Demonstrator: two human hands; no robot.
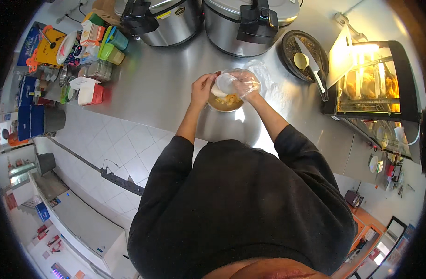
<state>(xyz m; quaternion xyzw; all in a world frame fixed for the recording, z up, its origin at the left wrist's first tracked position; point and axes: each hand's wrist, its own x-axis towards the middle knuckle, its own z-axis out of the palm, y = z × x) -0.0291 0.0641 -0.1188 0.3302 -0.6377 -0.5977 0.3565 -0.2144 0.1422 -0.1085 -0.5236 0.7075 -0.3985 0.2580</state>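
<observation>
Both my hands are together over a round metal bowl, which holds yellowish-brown food pieces. My right hand wears a clear, loose plastic glove. Its fingers are closed around a translucent whitish plastic thing, whose exact kind I cannot make out. My left hand looks bare, with fingers pinched at the left side of that plastic thing, beside a smooth white lump above the bowl. The fingertips are partly hidden. Crumpled clear plastic lies on the steel counter just behind my right hand.
Two large steel cookers stand at the back. Farther right, a dark round stone dish carries a knife and a pale green cup. A lit glass food warmer is at right; boxes and plastic containers crowd the left.
</observation>
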